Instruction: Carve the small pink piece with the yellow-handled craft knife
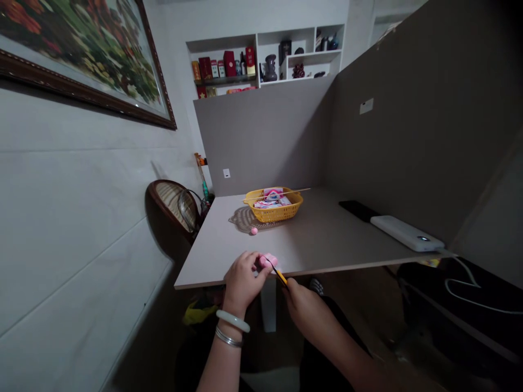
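A soft-looking pink lump [268, 261] rests at the front edge of the table. The fingers of my left hand [245, 272] are closed around its left side. My right hand [304, 302] grips a slim yellow-and-black-handled tool [281, 276], whose thin dark tip touches the pink lump. Too little of the tip shows to tell what kind of tool it is. A small pink ball [254, 231] lies farther back, in front of the yellow basket [275, 215]. Inside the basket are several pink, white and blue packets [272, 204], and a thin stick [292, 191] lies across its top.
On the table's [327, 239] right side lie a long black object [357, 210] and a white device [408, 233] with a cable [461, 267]. Grey partitions [265, 141] stand behind and to the right. A round-backed chair [171, 209] is off the left edge.
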Available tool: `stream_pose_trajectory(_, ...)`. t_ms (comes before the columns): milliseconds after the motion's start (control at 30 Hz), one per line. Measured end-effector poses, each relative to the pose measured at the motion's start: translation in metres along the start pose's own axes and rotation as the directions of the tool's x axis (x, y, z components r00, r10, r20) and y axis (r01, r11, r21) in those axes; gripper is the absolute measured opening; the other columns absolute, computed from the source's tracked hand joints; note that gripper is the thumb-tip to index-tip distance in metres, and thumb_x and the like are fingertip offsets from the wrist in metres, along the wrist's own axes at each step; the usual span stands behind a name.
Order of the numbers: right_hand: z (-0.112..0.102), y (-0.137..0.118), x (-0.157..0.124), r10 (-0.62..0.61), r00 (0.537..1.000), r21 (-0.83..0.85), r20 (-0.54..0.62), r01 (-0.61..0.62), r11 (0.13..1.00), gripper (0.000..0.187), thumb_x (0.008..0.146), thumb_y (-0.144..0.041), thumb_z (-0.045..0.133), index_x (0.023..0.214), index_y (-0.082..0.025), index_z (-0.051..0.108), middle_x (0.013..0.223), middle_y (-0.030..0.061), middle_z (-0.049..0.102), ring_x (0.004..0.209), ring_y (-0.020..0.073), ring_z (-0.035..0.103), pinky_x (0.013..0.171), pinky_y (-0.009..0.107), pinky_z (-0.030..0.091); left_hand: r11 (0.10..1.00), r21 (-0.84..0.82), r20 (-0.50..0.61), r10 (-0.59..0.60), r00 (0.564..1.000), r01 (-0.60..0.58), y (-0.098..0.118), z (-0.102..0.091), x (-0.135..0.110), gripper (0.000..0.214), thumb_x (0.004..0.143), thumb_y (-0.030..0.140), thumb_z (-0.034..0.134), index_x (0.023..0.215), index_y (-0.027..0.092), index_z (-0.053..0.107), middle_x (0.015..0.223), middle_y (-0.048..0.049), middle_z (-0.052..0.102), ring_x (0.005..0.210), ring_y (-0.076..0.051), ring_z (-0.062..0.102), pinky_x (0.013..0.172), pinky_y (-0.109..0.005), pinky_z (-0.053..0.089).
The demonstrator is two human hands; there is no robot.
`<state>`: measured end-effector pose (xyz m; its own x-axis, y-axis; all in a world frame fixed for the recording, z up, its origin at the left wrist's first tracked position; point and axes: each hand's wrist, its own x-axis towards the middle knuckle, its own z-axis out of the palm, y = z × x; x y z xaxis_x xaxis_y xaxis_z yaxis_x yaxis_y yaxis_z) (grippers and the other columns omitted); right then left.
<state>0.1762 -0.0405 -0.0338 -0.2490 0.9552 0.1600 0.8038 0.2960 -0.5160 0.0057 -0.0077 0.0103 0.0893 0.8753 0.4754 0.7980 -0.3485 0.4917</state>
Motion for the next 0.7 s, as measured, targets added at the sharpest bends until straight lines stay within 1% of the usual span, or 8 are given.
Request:
stream_pose_trajectory(200,0.008,0.005,-0.011,0.052,0.999,0.024,0.000,-0.052,0.998,0.022,0.097,-0.022,0.030,0.084,-0.020,0.047,0.075,0.0047,0.066,0.066,0.0155,0.063,0.052,0.025,0.023,1.000,-0.013,0.006,0.010,1.000,-0.010,-0.001,0.001,0.000,0.024,0.081,0.038,0.061,0.100,0.023,0.063,0.092,-0.0018,0.062,0.075,-0.014,0.056,0.073,-0.026,0.045)
stream_pose_trajectory(267,0.007,0.004,-0.010,0.044,0.999,0.011,-0.005,-0.044,0.999,0.022,0.097,-0.022,0.031,0.083,-0.020,0.047,0.075,0.0045,0.066,0.066,0.0155,0.063,0.052,0.025,0.023,1.000,-0.012,0.014,0.010,1.000,-0.009,0.001,0.000,0.000,0.023,0.082,0.038,0.060,0.099,0.023,0.063,0.091,-0.0018,0.062,0.075,-0.014,0.057,0.073,-0.026,0.045)
stream_pose_trajectory(400,0.005,0.001,-0.001,-0.006,0.999,-0.015,-0.036,0.006,1.000,0.021,0.097,-0.022,0.031,0.086,-0.020,0.048,0.079,0.0055,0.067,0.070,0.0162,0.064,0.053,0.025,0.023,1.000,0.003,0.003,0.000,1.000,0.000,0.001,0.000,0.000,0.023,0.083,0.039,0.058,0.098,0.023,0.063,0.090,-0.0020,0.062,0.073,-0.014,0.056,0.071,-0.026,0.045)
stream_pose_trajectory(500,0.009,0.005,-0.003,0.018,1.000,-0.006,-0.020,-0.018,1.000,0.021,0.097,-0.022,0.029,0.088,-0.020,0.048,0.077,0.0055,0.067,0.069,0.0164,0.064,0.052,0.025,0.024,1.000,0.005,-0.006,0.005,1.000,-0.005,-0.001,0.001,0.001,0.023,0.083,0.039,0.059,0.099,0.023,0.062,0.091,-0.0020,0.062,0.074,-0.014,0.056,0.072,-0.026,0.045)
stream_pose_trajectory(600,0.012,0.008,-0.010,0.059,0.998,-0.004,-0.006,-0.059,0.998,0.021,0.097,-0.022,0.030,0.086,-0.019,0.047,0.075,0.0053,0.066,0.067,0.0164,0.064,0.052,0.025,0.024,1.000,-0.002,0.007,0.014,1.000,-0.014,-0.001,0.001,0.000,0.023,0.082,0.039,0.060,0.100,0.024,0.063,0.091,-0.0016,0.062,0.075,-0.014,0.056,0.073,-0.026,0.045)
stream_pose_trajectory(700,0.009,0.006,-0.008,0.028,1.000,-0.010,-0.009,-0.028,1.000,0.021,0.097,-0.021,0.030,0.085,-0.019,0.048,0.077,0.0054,0.066,0.068,0.0158,0.064,0.053,0.025,0.024,1.000,-0.006,0.017,0.009,1.000,-0.009,0.001,0.000,0.000,0.024,0.082,0.039,0.060,0.100,0.023,0.063,0.091,-0.0020,0.062,0.075,-0.014,0.056,0.074,-0.027,0.045)
